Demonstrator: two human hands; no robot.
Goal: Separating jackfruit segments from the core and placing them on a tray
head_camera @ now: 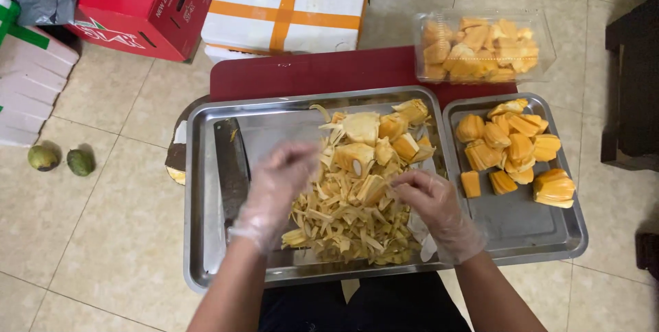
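Note:
Both my hands wear thin clear plastic gloves. My left hand (278,184) is blurred, fingers spread over the left side of a pile of pale yellow jackfruit strands (343,219) in a large steel tray (206,263). My right hand (436,205) rests on the pile's right side, fingers curled on a bit of fruit; what it grips is hidden. Uncleaned jackfruit chunks (371,140) lie at the back of the pile. A cleaver (231,167) lies flat in the tray, left of my left hand.
A smaller steel tray (522,229) on the right holds orange jackfruit pods (511,147). A clear plastic box (484,47) of pods sits behind it on a dark red board (309,71). Cardboard boxes stand at the back; two green fruits (62,160) lie on the tiled floor, left.

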